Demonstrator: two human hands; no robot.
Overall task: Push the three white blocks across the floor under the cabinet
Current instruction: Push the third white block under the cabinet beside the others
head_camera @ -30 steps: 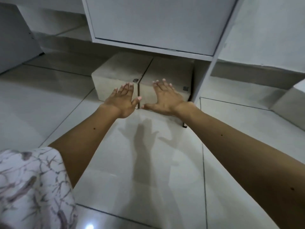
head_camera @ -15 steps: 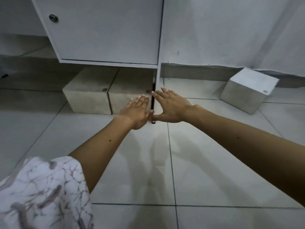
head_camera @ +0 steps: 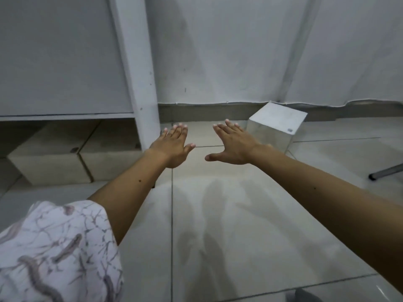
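Observation:
Two white blocks sit side by side under the white cabinet [head_camera: 65,62] at the left: the left block [head_camera: 50,158] and the right block [head_camera: 109,158], partly behind the cabinet's side panel [head_camera: 141,83]. A third white block [head_camera: 277,125] stands on the tiled floor by the wall, to the right. My left hand [head_camera: 172,147] hovers flat, fingers apart, just right of the side panel, holding nothing. My right hand [head_camera: 233,144] is spread open over the floor, its back edge close to the third block; I cannot tell whether it touches it.
A grey wall [head_camera: 239,51] with a skirting strip runs behind the floor. A dark metal leg [head_camera: 386,171] with a rubber foot rests on the tiles at the far right. Glossy floor tiles [head_camera: 218,214] lie below my arms.
Both hands have left the two blocks under the cabinet and swung right across the floor. My view has turned right, bringing the third block closer to my right hand.

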